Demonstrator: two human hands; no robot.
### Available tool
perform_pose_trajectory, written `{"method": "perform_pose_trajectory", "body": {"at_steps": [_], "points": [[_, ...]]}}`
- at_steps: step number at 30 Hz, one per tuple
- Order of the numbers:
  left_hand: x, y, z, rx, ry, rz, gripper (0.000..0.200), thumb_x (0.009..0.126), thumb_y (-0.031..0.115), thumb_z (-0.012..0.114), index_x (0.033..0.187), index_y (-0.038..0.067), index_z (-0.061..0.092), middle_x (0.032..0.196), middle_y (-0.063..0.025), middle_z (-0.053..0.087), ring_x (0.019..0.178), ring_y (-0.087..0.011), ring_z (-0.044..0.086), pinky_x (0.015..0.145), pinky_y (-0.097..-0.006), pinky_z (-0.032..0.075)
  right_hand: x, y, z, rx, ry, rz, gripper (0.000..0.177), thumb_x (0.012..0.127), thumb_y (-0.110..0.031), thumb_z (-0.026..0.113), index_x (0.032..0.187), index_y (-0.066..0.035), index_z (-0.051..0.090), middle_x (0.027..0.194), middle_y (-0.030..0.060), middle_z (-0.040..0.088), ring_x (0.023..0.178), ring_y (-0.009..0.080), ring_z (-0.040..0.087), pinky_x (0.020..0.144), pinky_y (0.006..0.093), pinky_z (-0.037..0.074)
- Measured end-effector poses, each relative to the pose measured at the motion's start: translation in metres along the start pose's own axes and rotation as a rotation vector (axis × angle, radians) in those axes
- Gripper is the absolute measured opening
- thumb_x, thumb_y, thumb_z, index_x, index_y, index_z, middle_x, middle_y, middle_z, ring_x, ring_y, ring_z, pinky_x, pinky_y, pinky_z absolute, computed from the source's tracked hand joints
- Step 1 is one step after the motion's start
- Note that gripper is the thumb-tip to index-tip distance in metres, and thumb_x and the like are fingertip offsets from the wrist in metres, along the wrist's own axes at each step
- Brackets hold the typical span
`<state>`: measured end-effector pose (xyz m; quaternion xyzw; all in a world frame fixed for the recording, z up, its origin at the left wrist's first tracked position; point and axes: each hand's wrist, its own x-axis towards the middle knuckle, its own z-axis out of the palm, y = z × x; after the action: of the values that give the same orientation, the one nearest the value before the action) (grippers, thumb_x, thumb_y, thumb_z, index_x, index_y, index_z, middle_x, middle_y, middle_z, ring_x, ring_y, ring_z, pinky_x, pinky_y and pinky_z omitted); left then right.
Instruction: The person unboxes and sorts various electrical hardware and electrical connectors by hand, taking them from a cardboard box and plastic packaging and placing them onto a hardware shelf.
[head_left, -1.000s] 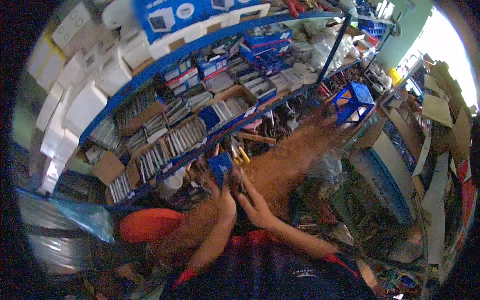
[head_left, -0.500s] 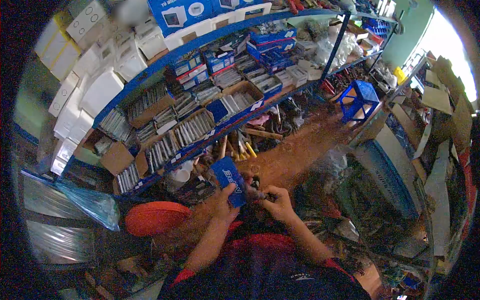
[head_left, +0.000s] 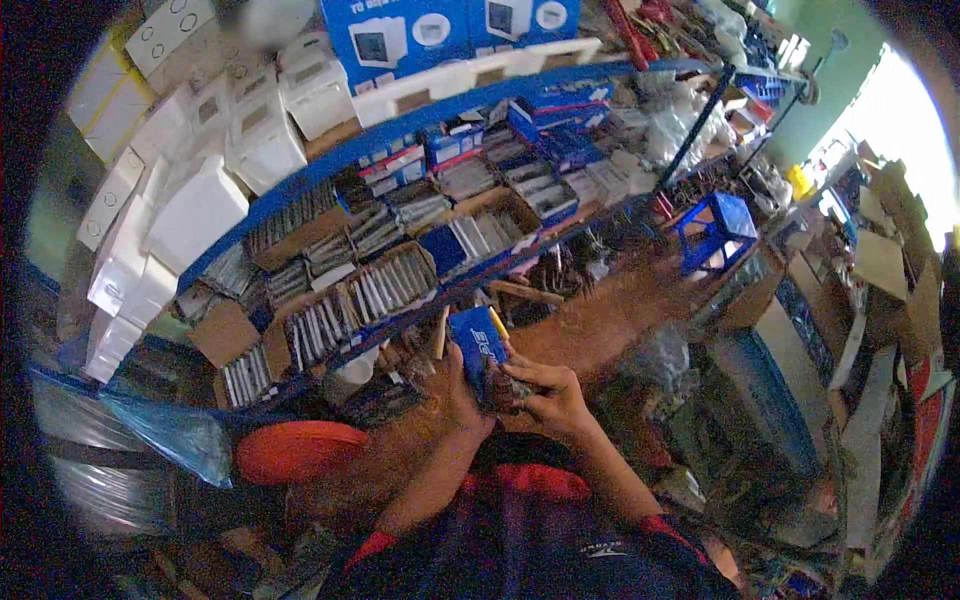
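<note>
Blue box is held in front of the dark shirt, long axis pointing forward, far end slightly left. I see left hand clamped on it; right hand is beside its near end, its grip I cannot tell.

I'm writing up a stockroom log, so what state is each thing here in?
Blue box: held, tilted; whether it is open is unclear
Left hand: closed around the box's left side
Right hand: fingers bent at the box's right side, grip unclear
Blue stool: upright on the floor
Front-left carton: open, flap up, packets inside
</note>
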<state>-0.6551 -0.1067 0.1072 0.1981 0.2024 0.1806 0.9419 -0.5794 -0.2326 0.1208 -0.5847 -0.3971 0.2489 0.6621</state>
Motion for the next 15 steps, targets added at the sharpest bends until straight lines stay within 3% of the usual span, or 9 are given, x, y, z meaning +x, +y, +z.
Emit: {"method": "perform_pose_trajectory", "body": {"at_steps": [3,6,7,8,9,10,11,14,15], "points": [[0.026,0.016,0.003,-0.054,-0.014,0.045,0.054,0.085,0.056,0.046,0.109,0.009,0.052,0.09,-0.0055,0.061,0.073,-0.019,0.061,0.063,-0.0336,0.053,0.028,0.019,-0.003,-0.05,0.036,-0.009,0.032,0.079,-0.012,0.065,0.108,0.0,0.061,0.111,0.0157,0.061,0.106,0.0236,0.057,0.089,0.0315,0.044],[0.062,0.027,-0.007,-0.121,0.022,0.036,0.054,0.08,0.059,0.05,0.102,0.01,0.055,0.084,-0.008,0.063,0.068,-0.0234,0.062,0.061,-0.0381,0.054,0.047,0.024,-0.024,-0.082,0.3,0.431,0.02,0.084,-0.014,0.06,0.098,0.0,0.064,0.101,0.0096,0.064,0.092,0.0194,0.061,0.081,0.0297,0.047],[0.07,0.031,-0.006,-0.083,0.045,0.056,0.054,0.08,0.059,0.05,0.102,0.01,0.055,0.083,-0.0087,0.063,0.068,-0.0238,0.063,0.061,-0.0387,0.055,0.052,0.031,-0.026,0.016,0.436,0.352,0.024,0.089,-0.022,0.053,0.097,-0.001,0.063,0.093,0.0048,0.063,0.079,0.0165,0.06,0.075,0.0293,0.048],[0.077,0.035,-0.007,-0.046,0.071,0.079,0.054,0.08,0.059,0.05,0.101,0.01,0.056,0.083,-0.0093,0.063,0.067,-0.0243,0.063,0.061,-0.0392,0.055,0.058,0.034,-0.03,0.161,0.572,0.378,0.027,0.09,-0.025,0.052,0.1,-0.001,0.062,0.093,0.0053,0.063,0.079,0.0171,0.061,0.075,0.0298,0.048],[0.078,0.045,0.0,-0.089,-0.061,-0.027,0.055,0.081,0.058,0.048,0.102,0.009,0.057,0.084,-0.0111,0.063,0.069,-0.025,0.063,0.061,-0.0398,0.055,0.064,0.03,-0.033,0.31,0.709,0.403,0.03,0.09,-0.027,0.051,0.102,-0.002,0.061,0.094,0.0059,0.063,0.079,0.0178,0.061,0.075,0.0303,0.049],[0.084,0.051,0.003,-0.154,-0.05,-0.059,0.055,0.081,0.058,0.047,0.103,0.008,0.056,0.085,-0.0116,0.063,0.07,-0.0253,0.063,0.061,-0.0398,0.055,0.069,0.029,-0.037,0.46,0.847,0.427,0.033,0.09,-0.03,0.05,0.105,-0.002,0.06,0.095,0.0064,0.063,0.079,0.0184,0.061,0.075,0.0308,0.049],[0.09,0.056,0.006,-0.22,-0.035,-0.095,0.056,0.081,0.058,0.047,0.103,0.008,0.056,0.086,-0.0122,0.063,0.07,-0.0257,0.063,0.061,-0.0398,0.055,0.067,0.033,-0.043,0.694,0.733,0.335,0.043,0.091,-0.037,0.044,0.111,-0.001,0.056,0.102,0.0086,0.062,0.087,0.0204,0.06,0.076,0.0325,0.049],[0.105,0.058,0.001,-0.293,0.016,-0.17,0.058,0.081,0.058,0.046,0.106,0.007,0.056,0.089,-0.0133,0.063,0.072,-0.0275,0.063,0.064,-0.0407,0.055,0.074,0.033,-0.032,0.925,0.801,0.154,0.054,0.086,-0.044,0.051,0.121,-0.003,0.048,0.112,0.0138,0.056,0.098,0.029,0.055,0.086,0.0379,0.045],[0.112,0.059,-0.001,-0.295,0.027,-0.183,0.059,0.081,0.059,0.045,0.106,0.006,0.056,0.09,-0.0136,0.063,0.072,-0.0283,0.063,0.066,-0.0412,0.054,0.081,0.021,-0.023,0.909,0.711,0.16,0.049,0.086,-0.039,0.05,0.121,-0.005,0.049,0.118,0.0144,0.051,0.105,0.0292,0.051,0.089,0.0387,0.043]]}}
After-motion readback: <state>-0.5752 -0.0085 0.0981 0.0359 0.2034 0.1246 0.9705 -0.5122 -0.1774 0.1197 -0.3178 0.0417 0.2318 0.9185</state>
